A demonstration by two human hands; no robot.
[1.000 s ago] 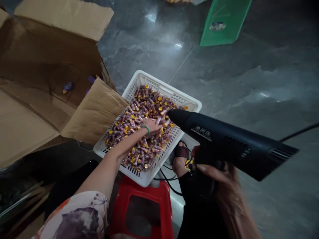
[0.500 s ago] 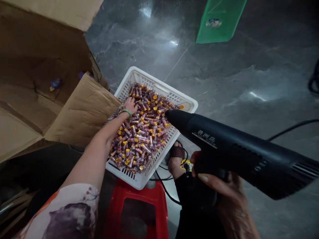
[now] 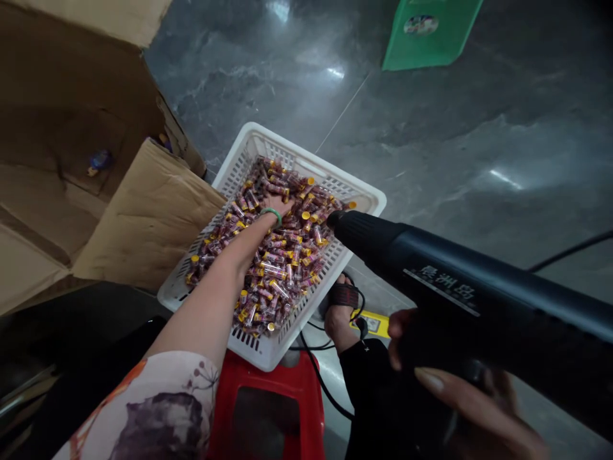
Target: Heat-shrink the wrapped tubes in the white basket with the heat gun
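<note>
A white plastic basket [image 3: 292, 342] rests on a red stool [image 3: 268, 409] and is filled with several small wrapped tubes [image 3: 282, 255] with yellow caps. My left hand [image 3: 276, 207], a green band at its wrist, lies flat on the tubes near the basket's far middle, fingers spread among them. My right hand [image 3: 460, 396] grips the handle of a black heat gun [image 3: 460, 287], whose nozzle points at the tubes near the basket's right side.
An open cardboard box [image 3: 71, 160] stands to the left, one flap leaning against the basket. A green sheet [image 3: 431, 32] lies on the grey floor at the back. My foot in a sandal [image 3: 341, 306] and black cables lie beside the stool.
My left hand has swept from the basket's left edge back toward its far middle. The heat gun has come closer to the camera and slightly lower.
</note>
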